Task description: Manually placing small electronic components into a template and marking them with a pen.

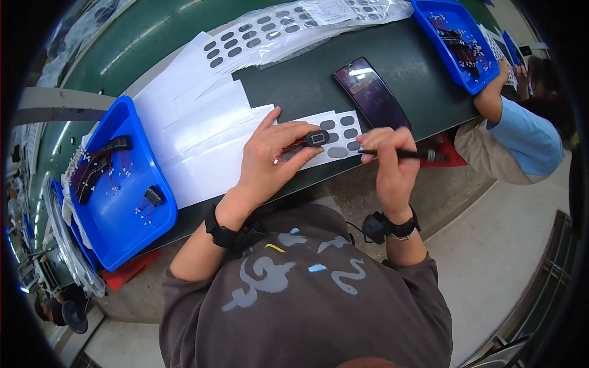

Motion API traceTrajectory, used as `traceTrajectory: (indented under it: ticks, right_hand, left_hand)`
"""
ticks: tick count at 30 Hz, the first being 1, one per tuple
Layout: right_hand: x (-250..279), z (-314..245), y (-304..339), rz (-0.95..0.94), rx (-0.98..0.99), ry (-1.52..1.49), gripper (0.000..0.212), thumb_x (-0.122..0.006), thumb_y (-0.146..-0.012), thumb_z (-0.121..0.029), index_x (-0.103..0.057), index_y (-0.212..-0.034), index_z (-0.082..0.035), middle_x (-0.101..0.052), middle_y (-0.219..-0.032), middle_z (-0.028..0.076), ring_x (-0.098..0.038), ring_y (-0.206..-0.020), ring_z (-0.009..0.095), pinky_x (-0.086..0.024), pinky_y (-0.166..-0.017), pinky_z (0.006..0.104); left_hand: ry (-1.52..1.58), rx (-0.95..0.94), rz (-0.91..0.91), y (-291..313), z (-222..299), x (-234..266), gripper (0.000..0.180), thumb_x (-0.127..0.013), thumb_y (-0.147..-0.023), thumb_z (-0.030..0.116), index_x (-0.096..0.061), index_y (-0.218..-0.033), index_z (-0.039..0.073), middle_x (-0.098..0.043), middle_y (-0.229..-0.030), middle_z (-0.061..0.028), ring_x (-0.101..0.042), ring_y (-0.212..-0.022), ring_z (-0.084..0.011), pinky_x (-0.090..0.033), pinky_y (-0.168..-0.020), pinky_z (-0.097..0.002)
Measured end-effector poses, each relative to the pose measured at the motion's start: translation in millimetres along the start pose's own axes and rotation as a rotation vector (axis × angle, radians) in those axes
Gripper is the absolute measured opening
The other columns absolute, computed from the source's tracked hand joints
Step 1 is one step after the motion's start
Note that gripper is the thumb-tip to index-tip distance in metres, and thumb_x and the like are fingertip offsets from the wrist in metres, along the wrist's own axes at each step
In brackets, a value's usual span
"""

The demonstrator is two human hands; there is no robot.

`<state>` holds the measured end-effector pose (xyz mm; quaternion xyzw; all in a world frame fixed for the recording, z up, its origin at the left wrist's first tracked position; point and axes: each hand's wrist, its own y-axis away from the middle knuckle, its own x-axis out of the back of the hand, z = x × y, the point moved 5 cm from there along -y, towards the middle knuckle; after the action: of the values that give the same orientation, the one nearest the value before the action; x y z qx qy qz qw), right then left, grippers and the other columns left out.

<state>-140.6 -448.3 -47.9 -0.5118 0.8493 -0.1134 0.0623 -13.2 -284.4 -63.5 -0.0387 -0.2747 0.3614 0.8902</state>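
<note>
My left hand [270, 151] grips a small black oval part [317, 138] between thumb and fingers. The part has a pale rectangle on its face, and thin red and dark wires run from it into my palm. In my right hand [392, 162] is a slim black pen-like tool [408, 154], its tip pointing left toward the part but apart from it. Whether it is a pen or tweezers I cannot tell. Under and between both hands lies a white sheet of dark grey oval stickers [348, 121], near the table's front edge.
A blue tray [161, 211] with wired black parts stands at left, another blue tray [457, 72] at far right. White sheets [202, 141] overlap beside the left hand. A phone [374, 93] lies beyond the right hand. Bagged sticker sheets [270, 30] lie behind. A co-worker's arm [491, 98] is at right.
</note>
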Motion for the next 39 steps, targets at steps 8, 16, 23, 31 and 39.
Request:
traceTrajectory:
  ticks: [8, 16, 23, 31, 39]
  right_hand:
    - [-15, 17, -23, 0.063, -0.444, -0.396, 0.026, -0.054, -0.108, -0.023, -0.053, -0.089, -0.006, -0.06, -0.077, 0.003, -0.074, -0.098, 0.023, -0.058, -0.075, 0.0286]
    - [-17, 19, -26, 0.056, -0.439, -0.388, 0.026, -0.057, -0.107, -0.024, -0.052, -0.089, -0.006, -0.061, -0.077, 0.004, -0.075, -0.093, 0.023, -0.062, -0.076, 0.0306]
    - [-14, 20, -27, 0.042, -0.438, -0.308, 0.028, -0.056, -0.107, -0.025, -0.052, -0.087, -0.006, -0.059, -0.076, 0.004, -0.075, -0.095, 0.024, -0.062, -0.077, 0.0327]
    - [-12, 19, -28, 0.031, -0.437, -0.251, 0.025, -0.056, -0.107, -0.023, -0.051, -0.089, -0.006, -0.06, -0.078, 0.005, -0.075, -0.094, 0.024, -0.062, -0.077, 0.0335]
    - [-14, 22, -28, 0.024, -0.415, -0.24, 0.024, -0.056, -0.107, -0.022, -0.051, -0.09, -0.006, -0.061, -0.078, 0.005, -0.075, -0.093, 0.024, -0.061, -0.078, 0.0328]
  left_hand:
    - [-0.008, -0.021, 0.004, 0, -2, -2, 0.029, -0.083, -0.081, 0.019, -0.075, -0.108, 0.012, -0.076, -0.103, -0.0052, -0.072, -0.099, -0.0229, -0.037, -0.116, -0.0533]
    - [-0.02, -0.037, -0.004, -1, -1, -2, 0.028, -0.082, -0.081, 0.02, -0.076, -0.108, 0.013, -0.076, -0.102, -0.0052, -0.071, -0.101, -0.0231, -0.036, -0.116, -0.0542]
    - [-0.02, -0.037, -0.011, 0, -1, -1, 0.027, -0.082, -0.082, 0.021, -0.076, -0.108, 0.013, -0.076, -0.102, -0.0058, -0.071, -0.102, -0.0234, -0.035, -0.117, -0.0543]
    - [-0.027, -0.048, -0.012, -1, -1, -2, 0.028, -0.082, -0.082, 0.021, -0.076, -0.108, 0.013, -0.076, -0.102, -0.0055, -0.071, -0.102, -0.0235, -0.035, -0.117, -0.0546]
    - [-0.04, -0.043, -0.015, 0, -2, -2, 0.028, -0.082, -0.081, 0.02, -0.076, -0.108, 0.014, -0.076, -0.102, -0.0049, -0.071, -0.101, -0.0236, -0.036, -0.116, -0.0553]
